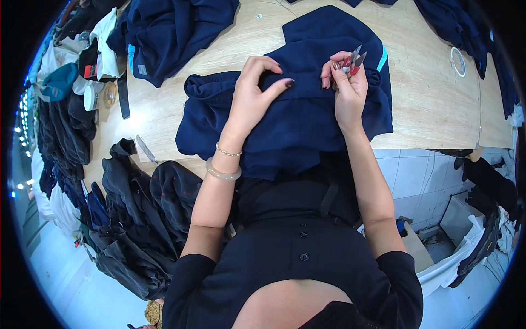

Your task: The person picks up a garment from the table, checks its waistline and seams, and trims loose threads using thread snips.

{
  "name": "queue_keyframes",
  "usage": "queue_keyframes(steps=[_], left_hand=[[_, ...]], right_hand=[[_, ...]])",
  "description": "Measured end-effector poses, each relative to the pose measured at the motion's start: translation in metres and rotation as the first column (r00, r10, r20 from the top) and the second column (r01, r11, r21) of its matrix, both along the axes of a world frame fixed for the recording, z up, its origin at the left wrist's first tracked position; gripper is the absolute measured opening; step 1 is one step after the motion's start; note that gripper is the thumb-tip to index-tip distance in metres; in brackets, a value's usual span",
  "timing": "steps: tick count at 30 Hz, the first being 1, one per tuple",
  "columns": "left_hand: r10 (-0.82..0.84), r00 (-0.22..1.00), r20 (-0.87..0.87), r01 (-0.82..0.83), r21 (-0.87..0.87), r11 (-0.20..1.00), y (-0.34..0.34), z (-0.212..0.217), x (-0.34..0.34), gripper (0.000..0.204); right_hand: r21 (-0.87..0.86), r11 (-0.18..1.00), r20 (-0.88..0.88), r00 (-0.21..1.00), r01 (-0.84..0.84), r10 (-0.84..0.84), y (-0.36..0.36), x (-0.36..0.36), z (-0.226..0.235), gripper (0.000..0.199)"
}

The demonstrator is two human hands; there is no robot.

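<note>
A navy garment [307, 122] with a gathered waistband and a light-blue side stripe lies bunched at the table's near edge, partly hanging over it. My left hand [255, 90] is curled over the waistband's left part, with the fabric between thumb and fingertips. In my right hand [349, 90] is a pair of thread snips [353, 61] with red on the handles, closed in the fingers with the pointed blades facing up and away. Its thumb and index finger are near the same waistband; whether they also pinch fabric I cannot tell.
More navy garments [175, 35] lie on the wooden table [419, 93] at the far left and far right. A white tape roll [457, 61] sits to the right. Dark clothes [129, 203] are heaped on the left, near a clear strip [145, 148] and a round white container [90, 97].
</note>
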State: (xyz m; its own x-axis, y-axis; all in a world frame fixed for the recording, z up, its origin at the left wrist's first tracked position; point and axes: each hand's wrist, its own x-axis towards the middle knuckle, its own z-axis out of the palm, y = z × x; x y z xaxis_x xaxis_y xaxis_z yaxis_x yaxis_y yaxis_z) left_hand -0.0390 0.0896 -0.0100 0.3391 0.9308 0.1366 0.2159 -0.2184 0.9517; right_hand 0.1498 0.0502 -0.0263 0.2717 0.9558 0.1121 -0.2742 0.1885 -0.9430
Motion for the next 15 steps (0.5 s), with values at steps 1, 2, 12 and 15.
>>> queue_keyframes(steps=[1, 2, 12, 15], left_hand=[[0.026, 0.979, -0.203, 0.01, 0.174, 0.985, -0.001, 0.002, 0.003, 0.02], [0.035, 0.972, -0.232, 0.01, 0.189, 0.982, -0.002, 0.0, 0.003, 0.023], [0.094, 0.984, -0.153, -0.047, 0.286, 0.957, -0.006, -0.01, 0.002, 0.018], [0.124, 0.976, -0.18, -0.057, 0.337, 0.94, -0.01, -0.01, 0.007, 0.013]], right_hand=[[-0.001, 1.0, -0.002, 1.0, -0.002, 0.002, 0.0, 0.001, 0.0, 0.012], [-0.001, 1.0, -0.002, 1.0, -0.001, 0.001, 0.0, 0.001, 0.0, 0.012], [-0.269, 0.953, -0.185, 0.978, -0.14, 0.092, 0.007, 0.007, 0.043, 0.024], [-0.32, 0.931, -0.15, 0.98, -0.175, 0.132, 0.008, 0.007, 0.054, 0.036]])
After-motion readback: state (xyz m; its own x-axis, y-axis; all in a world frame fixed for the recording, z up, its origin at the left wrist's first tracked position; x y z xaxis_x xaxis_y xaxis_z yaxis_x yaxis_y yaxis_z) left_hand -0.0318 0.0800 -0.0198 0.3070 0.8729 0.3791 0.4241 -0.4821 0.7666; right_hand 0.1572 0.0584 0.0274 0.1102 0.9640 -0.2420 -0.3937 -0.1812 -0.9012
